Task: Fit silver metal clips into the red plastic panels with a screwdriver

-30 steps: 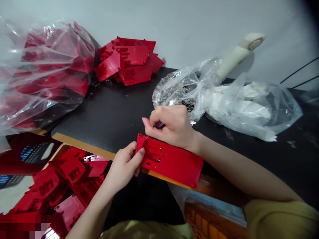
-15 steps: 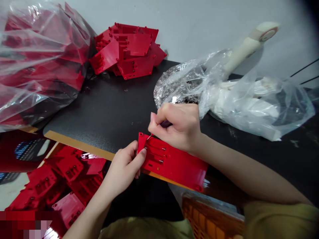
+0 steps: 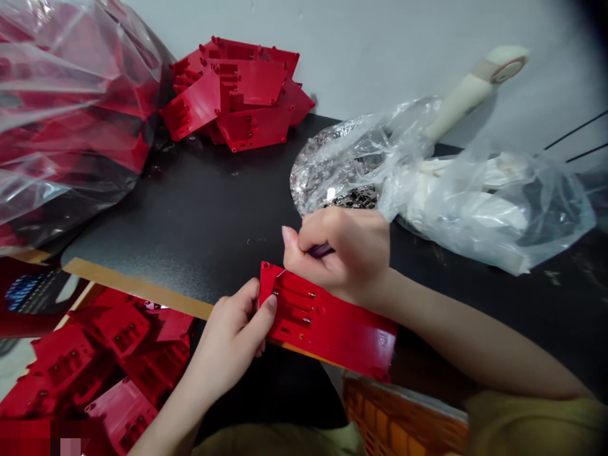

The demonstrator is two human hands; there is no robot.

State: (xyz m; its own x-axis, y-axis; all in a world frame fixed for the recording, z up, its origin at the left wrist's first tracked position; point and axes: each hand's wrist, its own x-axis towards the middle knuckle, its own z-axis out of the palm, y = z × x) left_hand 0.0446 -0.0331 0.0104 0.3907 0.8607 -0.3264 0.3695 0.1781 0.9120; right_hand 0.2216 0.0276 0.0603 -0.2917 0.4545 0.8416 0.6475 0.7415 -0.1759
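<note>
While the black bench [image 3: 199,215] stretches across my remote view, a bulky clear bag [image 3: 71,126] full of red parts fills its far left corner. On the far right I see a crumpled plastic bag [image 3: 479,209] with white items inside, joining a wrapped heap of small shiny bits [image 3: 361,196] just beyond the right hand. Below the bench's front edge at lower left, red panels [image 3: 118,329] lie jumbled, and a smaller pile [image 3: 256,95] of them sits at the back of the bench. A pale cylindrical piece [image 3: 470,101] slants up behind the plastic bag. Nearest me, the red panel [image 3: 351,335] being worked on lies over the front edge; whether it rests on the bench I cannot tell. My right hand [image 3: 351,253] is curled into a fist, its grip closed around a dark purple tool [image 3: 321,249] whose thin metal shaft reaches the panel's upper left end. My left hand [image 3: 235,329] has its grip pinched on that same end, thumb on top, fingers mostly hidden beneath. Small metal contacts [image 3: 307,321] show in the panel's slots.
</note>
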